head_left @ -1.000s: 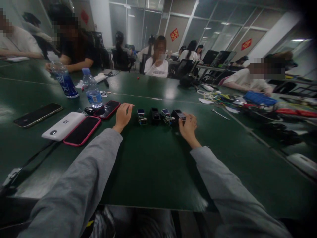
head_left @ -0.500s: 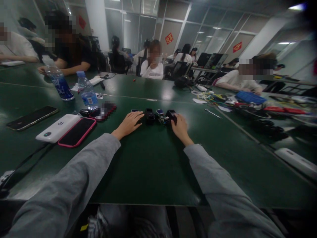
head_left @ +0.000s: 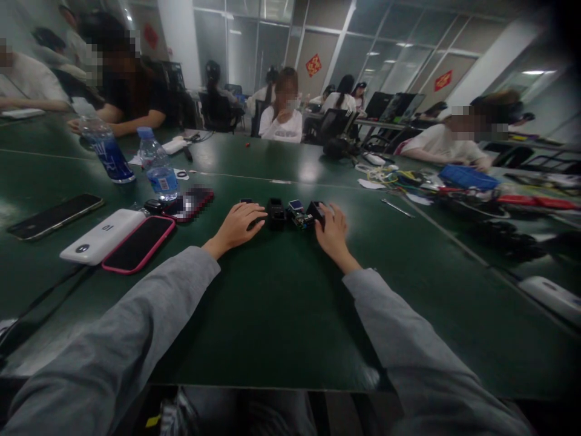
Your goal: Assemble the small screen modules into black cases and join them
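Note:
My left hand point(head_left: 238, 227) is open over the green table, fingers spread and thumb apart. Its fingertips come close to a black open-topped case point(head_left: 276, 214). Behind those fingers a small dark screen piece point(head_left: 246, 200) is partly hidden. My right hand point(head_left: 333, 233) rests with fingers apart beside a second black case point(head_left: 316, 211), its thumb at the case's near right side. Whether it touches the case firmly I cannot tell. Between the two cases lies a small circuit board point(head_left: 301, 219) with a little screen point(head_left: 296, 204) at its back.
At left lie a pink-edged phone point(head_left: 138, 244), a white power bank point(head_left: 102, 236), a dark phone point(head_left: 54, 217) and two bottles, one a clear water bottle point(head_left: 158, 172). At right are tangled cables point(head_left: 385, 175), a blue tray point(head_left: 469, 177) and a thin metal tool point(head_left: 398, 208). Several people sit around.
The view has shifted slightly. My left hand's fingers have curved a little more near the black case. My right hand's fingers have lifted and spread slightly beside the other case.

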Tool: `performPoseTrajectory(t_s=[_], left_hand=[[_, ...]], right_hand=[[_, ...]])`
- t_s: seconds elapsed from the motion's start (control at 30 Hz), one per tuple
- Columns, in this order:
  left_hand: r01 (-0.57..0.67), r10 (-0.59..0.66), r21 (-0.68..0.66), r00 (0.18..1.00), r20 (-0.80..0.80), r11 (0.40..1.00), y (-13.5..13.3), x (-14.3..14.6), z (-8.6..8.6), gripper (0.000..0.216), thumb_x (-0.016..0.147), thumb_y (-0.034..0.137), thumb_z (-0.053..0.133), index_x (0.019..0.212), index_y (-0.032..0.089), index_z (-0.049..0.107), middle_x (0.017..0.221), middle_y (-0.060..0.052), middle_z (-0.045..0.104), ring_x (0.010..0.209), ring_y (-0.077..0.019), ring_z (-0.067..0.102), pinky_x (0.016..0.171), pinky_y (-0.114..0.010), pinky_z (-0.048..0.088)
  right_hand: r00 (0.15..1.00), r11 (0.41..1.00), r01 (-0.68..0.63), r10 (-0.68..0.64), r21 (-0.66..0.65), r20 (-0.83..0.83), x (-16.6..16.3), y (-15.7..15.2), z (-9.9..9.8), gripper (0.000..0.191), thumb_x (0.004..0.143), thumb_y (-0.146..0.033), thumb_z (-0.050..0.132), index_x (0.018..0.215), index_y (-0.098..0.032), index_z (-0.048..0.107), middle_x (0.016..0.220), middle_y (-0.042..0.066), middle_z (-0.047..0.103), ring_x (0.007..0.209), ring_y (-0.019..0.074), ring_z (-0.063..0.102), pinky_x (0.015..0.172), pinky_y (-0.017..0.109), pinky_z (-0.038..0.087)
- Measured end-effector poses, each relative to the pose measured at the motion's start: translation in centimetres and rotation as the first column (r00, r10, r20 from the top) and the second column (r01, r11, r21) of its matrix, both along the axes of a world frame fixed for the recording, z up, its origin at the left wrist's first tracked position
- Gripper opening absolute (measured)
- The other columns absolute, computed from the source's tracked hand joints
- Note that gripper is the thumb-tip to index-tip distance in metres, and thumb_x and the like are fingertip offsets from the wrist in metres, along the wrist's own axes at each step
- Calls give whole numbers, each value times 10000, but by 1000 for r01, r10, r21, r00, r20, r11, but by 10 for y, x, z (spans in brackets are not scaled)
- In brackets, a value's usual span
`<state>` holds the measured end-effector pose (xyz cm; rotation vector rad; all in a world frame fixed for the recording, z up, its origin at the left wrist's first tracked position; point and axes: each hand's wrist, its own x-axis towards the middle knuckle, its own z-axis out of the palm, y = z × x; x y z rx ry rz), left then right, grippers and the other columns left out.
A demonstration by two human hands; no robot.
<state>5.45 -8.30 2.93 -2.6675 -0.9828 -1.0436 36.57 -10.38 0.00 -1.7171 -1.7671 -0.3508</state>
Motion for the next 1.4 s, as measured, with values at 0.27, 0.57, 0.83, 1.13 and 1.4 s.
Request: performPoseTrajectory(t_s=[0.27, 0.57, 0.83, 1.13, 1.4], left_hand=[[91, -66, 120, 977, -203, 989, 0, 13, 2, 387, 973, 346, 456, 1313, 191, 561, 1382, -89, 579, 1279, -238, 520, 1081, -438, 388], [27, -24, 10, 965, -263, 1000, 4, 18, -4, 474, 983, 404, 422, 1431, 251, 436, 1483, -87, 479, 1182, -243, 597, 996, -437, 453], [4, -4, 1, 987, -163, 1000, 5, 8, -7, 386, 984, 330, 437, 1346, 246, 538, 1366, -97, 568, 1183, -238, 582, 937, -414, 500], [63, -62, 4, 990, -128, 998, 15, 1, -9, 364, 985, 305, 443, 1327, 258, 557, 1343, -75, 598, 1144, -210, 608, 927, -395, 508], [27, -26, 10, 989, -144, 1000, 13, 2, -5, 381, 983, 318, 444, 1345, 246, 539, 1377, -84, 581, 1146, -222, 608, 899, -400, 504]], right_hand=[[992, 999, -2, -5, 54, 124, -18, -12, 15, 463, 1004, -467, 294, 1451, -369, 366, 1557, 2, 302, 1433, 301, 200, 1090, 645, 206], [957, 972, -133, 177, -193, 229, -13, -4, 6, 543, 977, -603, 316, 1488, -422, 296, 1618, -7, 143, 1460, 364, 112, 1055, 699, 259], [932, 966, -182, 228, -182, 283, -24, -4, 6, 498, 1000, -498, 356, 1476, -352, 365, 1564, 46, 303, 1404, 322, 267, 1089, 590, 254], [909, 971, -188, 230, -151, 347, -44, -1, 15, 479, 1014, -486, 321, 1472, -354, 368, 1533, 61, 360, 1313, 324, 338, 995, 547, 285], [896, 953, -253, 296, -166, 332, -56, 0, 24, 546, 1003, -553, 286, 1504, -336, 304, 1540, 73, 330, 1334, 311, 302, 1017, 504, 273]])
